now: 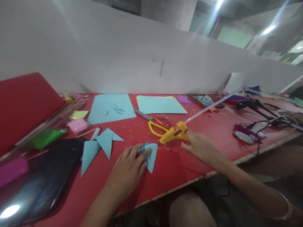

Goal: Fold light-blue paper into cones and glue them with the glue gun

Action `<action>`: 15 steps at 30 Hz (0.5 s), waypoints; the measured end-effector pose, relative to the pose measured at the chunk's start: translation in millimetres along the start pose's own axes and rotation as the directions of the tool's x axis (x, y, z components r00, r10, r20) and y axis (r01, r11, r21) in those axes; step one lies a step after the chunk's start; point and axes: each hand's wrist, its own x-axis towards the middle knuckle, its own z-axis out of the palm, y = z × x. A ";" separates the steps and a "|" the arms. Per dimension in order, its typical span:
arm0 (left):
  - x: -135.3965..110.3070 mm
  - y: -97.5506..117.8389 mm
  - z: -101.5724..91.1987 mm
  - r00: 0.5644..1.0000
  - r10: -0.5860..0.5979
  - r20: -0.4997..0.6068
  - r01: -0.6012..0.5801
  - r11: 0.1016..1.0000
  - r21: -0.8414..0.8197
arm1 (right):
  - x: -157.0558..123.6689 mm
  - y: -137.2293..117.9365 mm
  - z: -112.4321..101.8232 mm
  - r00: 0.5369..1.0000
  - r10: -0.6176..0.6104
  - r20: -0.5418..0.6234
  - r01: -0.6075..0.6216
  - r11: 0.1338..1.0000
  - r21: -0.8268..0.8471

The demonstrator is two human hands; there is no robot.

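Observation:
My right hand (200, 145) is closed round the handle of a yellow glue gun (174, 133), whose nozzle points left at a folded light-blue paper piece (151, 154) on the red table (180, 170). A clear glue stick (210, 107) juts from the gun's back. My left hand (129, 168) presses its fingers down on the folded piece, holding it flat. Two more folded blue paper shapes (99, 146) lie to the left.
Scissors with yellow and red handles (157, 123) lie behind the gun. Two blue paper sheets (111, 107) sit further back by the white partition. A black tray (44, 183) and coloured clay bags (47, 137) are at left. A second black glue gun (251, 104) and cables are at right.

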 end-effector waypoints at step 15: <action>4.3 -0.9 -5.0 0.990 -0.122 0.064 0.122 0.993 0.001 | 7.7 31.6 7.5 0.933 0.222 -0.284 -0.128 0.940 0.315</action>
